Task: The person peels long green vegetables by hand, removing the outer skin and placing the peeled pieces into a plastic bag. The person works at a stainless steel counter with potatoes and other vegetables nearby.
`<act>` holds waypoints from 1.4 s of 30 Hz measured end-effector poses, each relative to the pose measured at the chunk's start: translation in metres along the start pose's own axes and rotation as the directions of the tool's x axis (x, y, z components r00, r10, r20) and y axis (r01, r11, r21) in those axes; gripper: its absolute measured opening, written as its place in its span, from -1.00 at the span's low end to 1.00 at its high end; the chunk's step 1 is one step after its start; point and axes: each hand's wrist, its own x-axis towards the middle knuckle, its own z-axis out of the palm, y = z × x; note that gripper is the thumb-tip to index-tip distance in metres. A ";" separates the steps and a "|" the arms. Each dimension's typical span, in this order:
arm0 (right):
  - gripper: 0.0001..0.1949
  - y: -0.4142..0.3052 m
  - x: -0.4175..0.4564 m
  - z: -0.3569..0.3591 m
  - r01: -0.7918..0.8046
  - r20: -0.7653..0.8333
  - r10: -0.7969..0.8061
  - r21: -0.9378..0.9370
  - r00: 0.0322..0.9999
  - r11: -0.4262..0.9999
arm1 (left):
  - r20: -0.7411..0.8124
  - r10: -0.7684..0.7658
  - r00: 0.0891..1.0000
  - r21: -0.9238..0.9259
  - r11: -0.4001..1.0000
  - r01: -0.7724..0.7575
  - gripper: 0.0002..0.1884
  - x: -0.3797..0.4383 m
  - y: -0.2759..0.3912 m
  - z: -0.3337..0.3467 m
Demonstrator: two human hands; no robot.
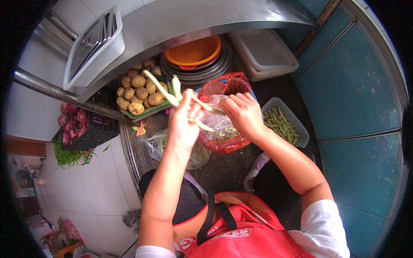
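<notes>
My left hand (184, 124) grips several pale green bean pods (161, 91), which stick out past its fingers on both sides. One pod (206, 105) runs across to my right hand (243, 113), whose fingertips pinch its far end. Below both hands stands a bin lined with a red plastic bag (222, 146). A clear plastic bag (215, 121) and bean scraps lie inside it. To the right is a translucent plastic tub (304, 137) with green beans (280, 126) in it. Another clear bag (154, 151), with beans inside, rests on the floor beneath my left forearm.
Potatoes (138, 81) fill a crate at the back left, near an orange peeler (141, 129). An orange colander (193, 53) sits on round metal trays under a steel shelf (206, 16). White tubs (263, 56), a crate of red onions (73, 124) and teal panels (355, 93) surround me.
</notes>
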 end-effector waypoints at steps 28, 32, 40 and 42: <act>-0.67 0.045 -0.035 -0.058 -0.503 0.632 0.269 0.224 0.727 0.835 | 0.014 -0.052 0.999 0.012 0.999 0.051 -0.71 0.003 -0.034 -0.002; -0.80 -0.009 -0.028 -0.042 -0.158 0.447 0.025 0.263 0.894 0.952 | -0.039 -0.041 0.998 0.044 0.998 0.042 -0.74 0.003 -0.043 0.001; -0.87 0.020 -0.012 -0.033 -0.186 0.350 0.135 0.115 0.927 0.976 | 0.141 0.544 0.827 0.863 0.342 -0.373 -0.56 0.009 -0.030 -0.013; -0.88 0.021 -0.012 -0.034 -0.214 0.320 0.153 0.165 0.935 0.963 | 0.551 0.394 0.736 0.813 -0.055 -0.579 -0.69 0.005 -0.025 0.003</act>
